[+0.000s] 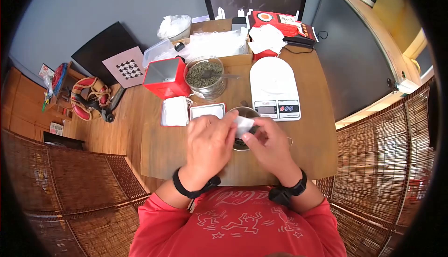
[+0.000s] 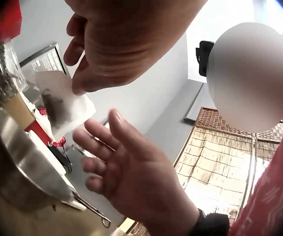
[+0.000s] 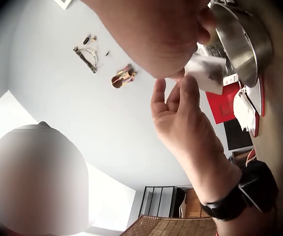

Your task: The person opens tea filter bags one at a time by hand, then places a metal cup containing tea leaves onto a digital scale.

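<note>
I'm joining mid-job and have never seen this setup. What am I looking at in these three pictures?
There is no machine here: a person works with two bare hands. The big picture comes from a camera on the head, looking down. The other two come from cameras strapped to each wrist, so there the near hand looks huge.

On the table stand a scale, a jar of dried leaves, a red tin and a steel bowl.

Over the bowl, the left hand pinches a small white sachet with something dark inside. The right hand is beside it, fingers open in the left wrist view.
</note>
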### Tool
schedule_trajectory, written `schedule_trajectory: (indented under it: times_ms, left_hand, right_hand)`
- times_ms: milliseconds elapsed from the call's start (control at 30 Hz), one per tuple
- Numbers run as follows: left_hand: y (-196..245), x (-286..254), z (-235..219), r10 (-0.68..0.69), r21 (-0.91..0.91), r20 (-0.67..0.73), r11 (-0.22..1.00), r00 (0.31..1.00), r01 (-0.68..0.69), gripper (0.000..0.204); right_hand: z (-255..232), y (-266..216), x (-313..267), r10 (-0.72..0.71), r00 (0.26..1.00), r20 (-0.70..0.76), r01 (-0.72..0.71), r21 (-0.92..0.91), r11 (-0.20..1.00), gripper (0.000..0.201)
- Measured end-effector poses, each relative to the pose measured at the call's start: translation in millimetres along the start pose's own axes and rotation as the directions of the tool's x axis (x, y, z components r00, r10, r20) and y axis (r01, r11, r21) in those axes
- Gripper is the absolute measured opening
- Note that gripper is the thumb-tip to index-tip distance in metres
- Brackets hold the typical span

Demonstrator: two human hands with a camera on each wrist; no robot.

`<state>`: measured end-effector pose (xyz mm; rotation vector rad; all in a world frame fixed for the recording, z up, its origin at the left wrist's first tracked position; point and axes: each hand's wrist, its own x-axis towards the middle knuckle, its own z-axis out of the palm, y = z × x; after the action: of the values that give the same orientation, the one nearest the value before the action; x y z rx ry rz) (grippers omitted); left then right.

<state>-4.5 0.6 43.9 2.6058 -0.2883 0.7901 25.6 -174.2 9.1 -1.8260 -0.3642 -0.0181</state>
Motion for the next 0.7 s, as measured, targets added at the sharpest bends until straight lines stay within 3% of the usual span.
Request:
schedule_trajectory:
  times_ms: [100,167,267,367,567,700]
  left_hand:
    - [-3,-9,3,-0.008,-0.102,0.015,0.995,1.0,0.01,0.046]
    - [-7,-9,1,-0.07,-0.141,0.027,0.987,0.997,0.073,0.043]
    - [-20,-17,7,-0.247,-0.425,0.151,0.858,0.957,0.289,0.028]
    - [-31,-24,14,-0.13,-0.492,0.2,0.844,0.971,0.214,0.018]
    - [-32,-26,17,-0.169,-0.535,0.167,0.812,0.971,0.233,0.013]
    - [-30,-27,21,-0.195,-0.586,0.187,0.765,0.963,0.269,0.014]
  right_hand:
    - [6,9,0,-0.056,0.998,0.008,0.056,0.03,0.998,0.015]
    - [5,9,-3,-0.163,0.985,-0.051,0.166,0.047,0.985,0.015]
    - [-2,10,-3,-0.284,0.959,0.012,0.285,-0.058,0.957,0.015]
    - [-4,7,-3,-0.282,0.959,0.031,0.284,-0.091,0.954,0.015]
    - [-4,10,-6,-0.185,0.982,-0.031,0.182,-0.087,0.979,0.015]
    - [-4,8,-6,-0.202,0.979,-0.04,0.196,-0.115,0.974,0.014]
